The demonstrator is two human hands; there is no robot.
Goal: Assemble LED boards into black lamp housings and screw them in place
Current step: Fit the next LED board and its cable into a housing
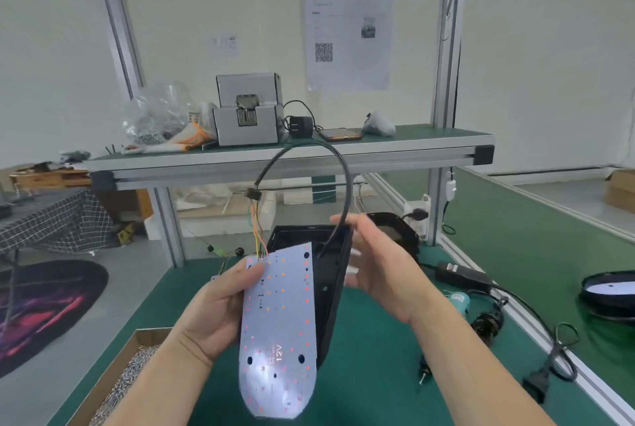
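So: board (278, 322) pinched in my left hand (220, 305), black housing (331, 288) just behind it, both up off the green mat (371, 377).

Around: box of screws (127, 374) at near left. Power adapter (462, 276) and its cord lie to the right, with a second housing (395, 224) behind my right hand (378, 271). Up on the shelf (412, 144) are a grey screw feeder (247, 116), a plastic bag (158, 113) and a phone (340, 133). A black cable (345, 178) arcs from the housing's interior over to coloured wires (257, 226) at the board's top corner, looping in front of the shelf. Left thumb is on the board's face, fingers behind its left edge. The board overlaps the housing's left side and is not seated in it. Right hand is at the housing's right wall, thumb near the top rim by the cable. It's blurred, so I can't tell if it grips or just touches.
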